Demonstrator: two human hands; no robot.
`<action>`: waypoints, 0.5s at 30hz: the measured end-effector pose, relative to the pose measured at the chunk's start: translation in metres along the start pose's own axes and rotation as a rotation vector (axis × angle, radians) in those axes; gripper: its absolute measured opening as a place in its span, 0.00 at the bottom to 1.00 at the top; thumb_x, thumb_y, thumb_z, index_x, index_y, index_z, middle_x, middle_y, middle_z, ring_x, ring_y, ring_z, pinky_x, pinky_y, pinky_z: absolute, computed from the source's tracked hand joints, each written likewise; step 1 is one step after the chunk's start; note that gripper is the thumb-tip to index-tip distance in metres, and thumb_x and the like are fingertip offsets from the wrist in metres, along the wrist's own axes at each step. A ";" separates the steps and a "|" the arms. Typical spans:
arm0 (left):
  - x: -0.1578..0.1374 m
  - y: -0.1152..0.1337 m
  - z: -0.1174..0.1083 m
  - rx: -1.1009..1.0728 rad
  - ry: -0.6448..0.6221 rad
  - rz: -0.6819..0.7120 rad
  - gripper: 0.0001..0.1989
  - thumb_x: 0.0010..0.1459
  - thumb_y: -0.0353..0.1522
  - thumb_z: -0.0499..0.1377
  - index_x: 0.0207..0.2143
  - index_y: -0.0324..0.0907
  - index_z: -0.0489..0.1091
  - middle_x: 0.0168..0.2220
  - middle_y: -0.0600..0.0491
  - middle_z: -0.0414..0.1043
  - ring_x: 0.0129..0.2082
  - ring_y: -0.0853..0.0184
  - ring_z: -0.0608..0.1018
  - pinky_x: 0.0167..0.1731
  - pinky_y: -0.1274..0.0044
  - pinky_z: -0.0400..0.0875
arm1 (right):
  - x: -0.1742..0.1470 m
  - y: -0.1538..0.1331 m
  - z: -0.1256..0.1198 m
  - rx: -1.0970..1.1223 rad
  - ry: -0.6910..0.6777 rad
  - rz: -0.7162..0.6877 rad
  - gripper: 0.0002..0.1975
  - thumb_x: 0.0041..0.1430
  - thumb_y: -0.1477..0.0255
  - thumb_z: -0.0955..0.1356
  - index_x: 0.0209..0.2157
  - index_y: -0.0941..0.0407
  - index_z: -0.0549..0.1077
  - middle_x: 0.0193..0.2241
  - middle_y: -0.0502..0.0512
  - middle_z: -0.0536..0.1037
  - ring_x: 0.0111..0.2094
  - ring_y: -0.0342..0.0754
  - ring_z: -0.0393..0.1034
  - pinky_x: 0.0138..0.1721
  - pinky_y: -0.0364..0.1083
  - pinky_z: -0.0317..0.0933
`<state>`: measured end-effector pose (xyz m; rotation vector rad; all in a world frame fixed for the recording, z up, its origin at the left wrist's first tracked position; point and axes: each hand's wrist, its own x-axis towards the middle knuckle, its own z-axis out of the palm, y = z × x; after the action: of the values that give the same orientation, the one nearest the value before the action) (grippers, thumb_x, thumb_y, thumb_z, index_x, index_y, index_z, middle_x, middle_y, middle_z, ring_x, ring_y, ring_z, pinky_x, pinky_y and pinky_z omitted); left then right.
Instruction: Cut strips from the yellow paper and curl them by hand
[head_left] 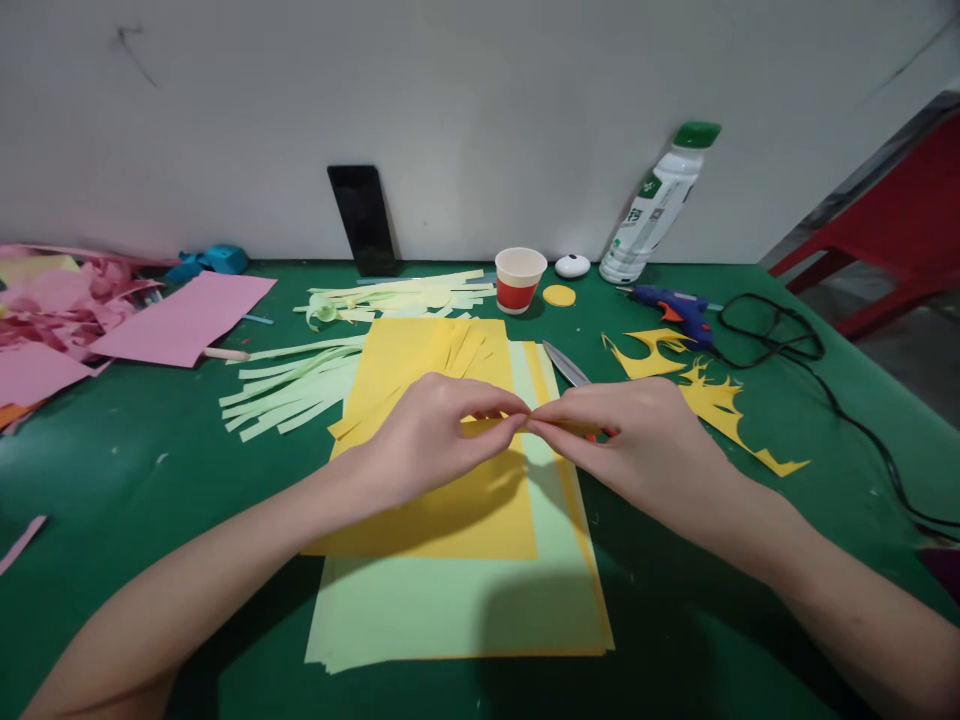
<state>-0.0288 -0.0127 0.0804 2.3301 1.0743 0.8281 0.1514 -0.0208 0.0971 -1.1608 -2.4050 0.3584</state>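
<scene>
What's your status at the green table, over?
Left hand and right hand: meeting, pinching small yellow paper piece. Yellow sheet: below, lying over pale green paper. Scissors: partly hidden behind right hand.

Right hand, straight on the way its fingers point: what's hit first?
The left hand. Its fingertips sit right against those of the right hand, seemingly touching, though depth could hide a slight gap.
</scene>
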 end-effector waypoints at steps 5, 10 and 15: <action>-0.001 0.000 0.000 0.017 0.017 -0.009 0.08 0.54 0.29 0.55 0.30 0.39 0.74 0.26 0.54 0.77 0.24 0.72 0.76 0.24 0.82 0.67 | 0.001 -0.001 -0.001 0.003 0.007 0.010 0.10 0.55 0.76 0.64 0.28 0.58 0.77 0.21 0.51 0.78 0.21 0.43 0.67 0.23 0.42 0.54; 0.000 0.001 -0.002 0.018 0.056 -0.032 0.07 0.52 0.27 0.56 0.26 0.39 0.74 0.24 0.55 0.76 0.23 0.72 0.76 0.24 0.83 0.68 | 0.000 -0.001 -0.003 -0.018 0.035 -0.015 0.10 0.54 0.76 0.63 0.28 0.57 0.77 0.20 0.50 0.77 0.19 0.43 0.66 0.20 0.43 0.53; 0.006 -0.003 -0.008 -0.030 0.056 -0.145 0.07 0.51 0.28 0.56 0.26 0.38 0.74 0.26 0.54 0.77 0.24 0.71 0.76 0.25 0.83 0.70 | -0.001 0.005 -0.014 -0.026 0.125 -0.005 0.10 0.53 0.75 0.64 0.25 0.55 0.77 0.22 0.50 0.78 0.21 0.44 0.69 0.23 0.44 0.57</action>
<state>-0.0328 -0.0053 0.0861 2.1863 1.2297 0.8527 0.1625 -0.0180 0.1068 -1.1533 -2.3104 0.2466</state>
